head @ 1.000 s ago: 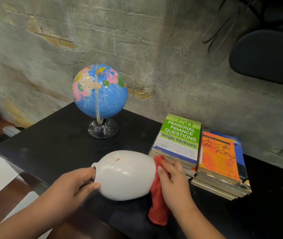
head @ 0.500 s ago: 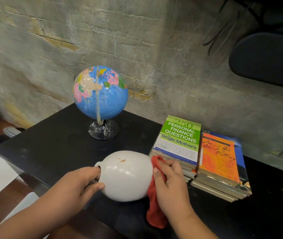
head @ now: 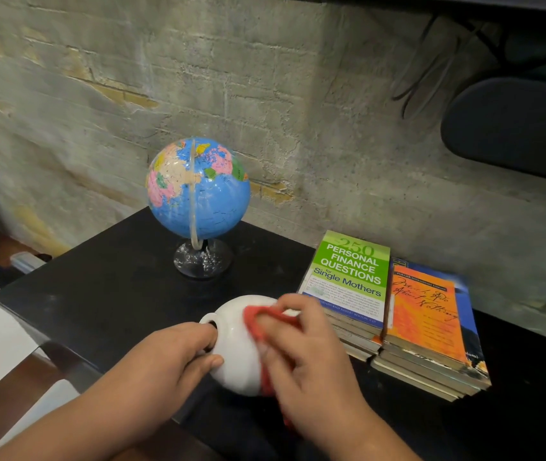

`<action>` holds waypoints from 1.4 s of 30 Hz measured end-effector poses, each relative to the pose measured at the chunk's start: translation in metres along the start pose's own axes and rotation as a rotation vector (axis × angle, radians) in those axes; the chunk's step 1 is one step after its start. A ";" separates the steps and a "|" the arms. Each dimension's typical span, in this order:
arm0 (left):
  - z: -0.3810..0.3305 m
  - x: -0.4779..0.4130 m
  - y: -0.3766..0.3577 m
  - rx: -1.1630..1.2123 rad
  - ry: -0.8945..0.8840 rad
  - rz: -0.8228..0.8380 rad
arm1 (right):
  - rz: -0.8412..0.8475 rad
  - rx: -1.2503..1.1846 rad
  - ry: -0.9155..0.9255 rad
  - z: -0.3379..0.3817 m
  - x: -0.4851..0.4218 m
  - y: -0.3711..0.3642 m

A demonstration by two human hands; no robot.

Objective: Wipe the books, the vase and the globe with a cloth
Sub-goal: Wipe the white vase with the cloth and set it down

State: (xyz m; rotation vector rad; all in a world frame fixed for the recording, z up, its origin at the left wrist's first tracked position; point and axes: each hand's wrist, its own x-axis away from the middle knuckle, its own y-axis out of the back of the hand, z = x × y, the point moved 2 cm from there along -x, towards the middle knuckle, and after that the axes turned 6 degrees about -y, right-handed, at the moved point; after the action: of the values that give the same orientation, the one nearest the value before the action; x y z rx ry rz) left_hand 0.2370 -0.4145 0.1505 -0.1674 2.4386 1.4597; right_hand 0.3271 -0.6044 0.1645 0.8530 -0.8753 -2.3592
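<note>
The vase (head: 235, 361) in the grip was plain white, and the cloth (head: 255, 319) against it red. Beyond the grip the globe (head: 198, 191) was blue with pink, cream, yellow and green patches. Right of the grip lay a green-and-white book (head: 351, 267) and an orange book (head: 424, 314), all on a black table (head: 98, 287).

One wide-angle camera rides on the person's head, looking forward and down across a black table (head: 98, 294) toward a brick wall (head: 265, 78) in the upper frame. It sits close: the left hand (head: 171, 357) and right hand (head: 311, 361) fill the lower centre.
</note>
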 end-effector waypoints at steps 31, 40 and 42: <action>-0.009 -0.009 0.002 -0.068 -0.053 0.013 | -0.121 -0.184 -0.238 -0.025 -0.011 0.003; -0.010 -0.011 0.004 -0.096 -0.122 0.039 | -0.061 0.038 0.042 0.005 -0.005 -0.003; -0.009 -0.010 0.005 -0.080 -0.105 0.050 | -0.121 -0.115 -0.065 -0.009 -0.006 -0.004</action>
State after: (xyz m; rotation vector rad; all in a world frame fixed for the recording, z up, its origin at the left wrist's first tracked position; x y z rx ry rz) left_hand 0.2436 -0.4203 0.1617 -0.0466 2.3187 1.5478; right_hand 0.3362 -0.6015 0.1583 0.8078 -0.7235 -2.5280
